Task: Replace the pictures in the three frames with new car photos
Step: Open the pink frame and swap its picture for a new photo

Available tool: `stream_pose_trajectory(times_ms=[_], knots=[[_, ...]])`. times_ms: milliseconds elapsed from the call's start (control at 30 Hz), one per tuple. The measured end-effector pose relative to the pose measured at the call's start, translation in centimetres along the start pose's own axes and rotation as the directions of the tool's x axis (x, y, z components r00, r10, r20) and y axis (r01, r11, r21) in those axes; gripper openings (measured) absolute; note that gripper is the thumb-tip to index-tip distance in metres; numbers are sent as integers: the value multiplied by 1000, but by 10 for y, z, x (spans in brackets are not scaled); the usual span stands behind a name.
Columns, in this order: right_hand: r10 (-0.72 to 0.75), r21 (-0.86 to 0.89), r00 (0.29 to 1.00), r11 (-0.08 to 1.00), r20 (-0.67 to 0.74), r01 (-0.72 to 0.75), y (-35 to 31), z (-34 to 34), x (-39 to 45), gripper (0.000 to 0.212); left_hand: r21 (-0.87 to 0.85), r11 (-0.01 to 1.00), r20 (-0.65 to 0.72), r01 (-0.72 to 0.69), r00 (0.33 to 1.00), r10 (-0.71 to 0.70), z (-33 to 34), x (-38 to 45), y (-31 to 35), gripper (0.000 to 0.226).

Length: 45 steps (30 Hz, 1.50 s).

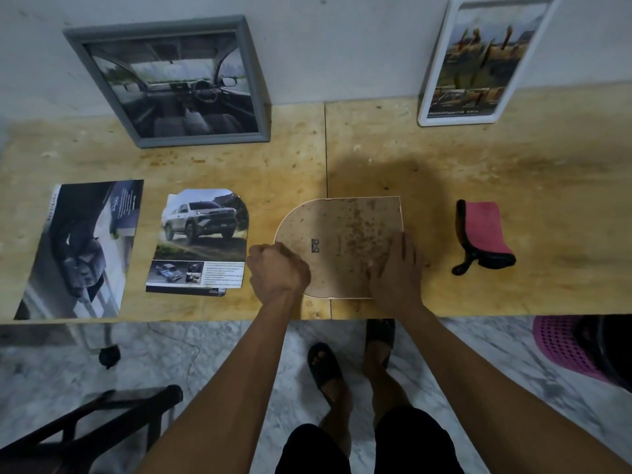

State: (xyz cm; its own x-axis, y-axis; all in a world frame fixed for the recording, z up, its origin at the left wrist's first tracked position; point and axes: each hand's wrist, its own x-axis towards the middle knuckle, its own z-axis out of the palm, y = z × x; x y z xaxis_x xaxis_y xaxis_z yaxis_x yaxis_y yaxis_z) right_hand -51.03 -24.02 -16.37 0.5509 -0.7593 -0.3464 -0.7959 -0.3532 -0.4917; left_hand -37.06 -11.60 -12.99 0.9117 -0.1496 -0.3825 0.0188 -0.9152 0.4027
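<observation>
Grey frame (171,83) and white frame (478,59) are leaning filled at the surface's (513,172) far edge. Arched frame (342,241) is lying face-down near the front edge, back on; left hand (277,272) is gripping its rim, right hand (396,271) pressing flat.

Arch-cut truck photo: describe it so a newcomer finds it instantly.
On the wooden table, look along the near edge, left of the face-down arched frame under both hands. The arch-cut truck photo lies flat beside it. Unlike the rectangular print further left, its top is rounded and it shows a silver pickup.
</observation>
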Motion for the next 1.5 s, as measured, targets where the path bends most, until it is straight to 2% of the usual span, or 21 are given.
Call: stream_pose_trajectory(times_ms=[67,200,433,600,700,867,967,1100,1267,1433,1500], knots=[[-6,3,1000,1000,13,6,0,4,-1,79,-100,992,5,79,997,-79,-2,4,8,25],[-22,-7,1000,1000,18,22,2,8,-2,82,-100,963,76,250,967,-243,-6,14,27,49],[-30,-28,1000,999,6,30,3,10,-3,89,-85,932,121,353,932,-342,0,26,33,62],[-16,-39,1000,999,22,16,3,12,-2,94,-81,952,232,295,935,-270,-3,39,20,81],[-9,-27,999,1000,32,10,2,12,-2,94,-164,937,304,307,920,-248,-5,42,13,68],[-17,-1,999,1000,31,17,3,10,-2,97,-281,887,385,365,890,-244,-15,42,11,79],[-15,13,999,1000,42,14,5,10,-2,99,-292,878,403,379,882,-247,-17,48,1,85],[-33,-7,999,999,22,33,4,11,-1,92,-341,844,394,414,878,-271,-15,63,-21,74],[-47,-3,998,999,-30,47,5,12,-1,74,-360,833,409,420,873,-264,-2,81,-44,83],[-43,-28,998,999,-48,41,8,16,-1,70,-410,817,384,406,889,-249,-22,63,-26,39],[-35,-32,997,999,-64,33,8,17,-1,71,-456,797,383,396,896,-226,-28,59,-24,31]])
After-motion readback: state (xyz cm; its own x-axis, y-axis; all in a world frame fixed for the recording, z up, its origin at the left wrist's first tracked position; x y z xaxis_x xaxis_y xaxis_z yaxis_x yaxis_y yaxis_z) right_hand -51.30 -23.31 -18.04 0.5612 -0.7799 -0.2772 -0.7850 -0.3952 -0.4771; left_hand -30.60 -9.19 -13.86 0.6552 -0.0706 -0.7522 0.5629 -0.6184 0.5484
